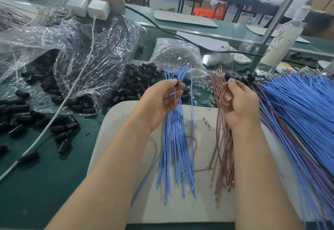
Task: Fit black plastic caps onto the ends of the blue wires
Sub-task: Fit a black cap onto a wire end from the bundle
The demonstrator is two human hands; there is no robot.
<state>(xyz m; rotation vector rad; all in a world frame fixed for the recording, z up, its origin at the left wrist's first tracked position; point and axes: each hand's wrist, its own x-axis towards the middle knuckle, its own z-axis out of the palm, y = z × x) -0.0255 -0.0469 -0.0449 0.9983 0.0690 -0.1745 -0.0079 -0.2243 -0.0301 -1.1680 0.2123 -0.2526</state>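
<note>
Head view: capping step, left hand [160, 103] grips blue wires [172, 157] and pinches a black cap [178, 83], right hand [240, 103] grips brown wires [223, 148]; next likely push cap onto one end.

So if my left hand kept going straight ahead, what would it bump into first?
Probably the clear bag of small see-through parts just beyond your left hand, though depth is hard to judge here.

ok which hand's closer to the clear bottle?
Right. The right hand, pinching brown wires, is below-left of the bottle; the left hand is farther left, holding blue wires.
</note>
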